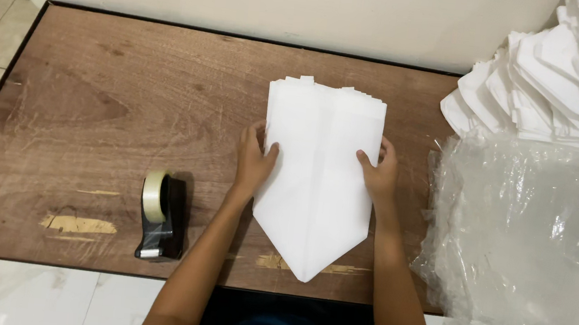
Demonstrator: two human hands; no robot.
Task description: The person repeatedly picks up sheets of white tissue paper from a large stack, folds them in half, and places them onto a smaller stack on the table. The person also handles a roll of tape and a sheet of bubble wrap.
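Wooden table (pixel 94 113): bears everything listed. Clear plastic sheeting (pixel 525 237), far right; white folded stack (pixel 564 77) above it. White folded paper (pixel 316 180), centre, pointed end toward me. My left hand (pixel 252 162) grips its left edge, my right hand (pixel 377 173) its right edge. Tape dispenser (pixel 160 217), left of my forearm.

We see bare brown wooden tabletop (pixel 109 108) open to our left, broken only by the black tape dispenser (pixel 161 219). To our right, crumpled clear plastic sheeting (pixel 525 237) and stacked white folded paper pieces (pixel 564 77) block passage.
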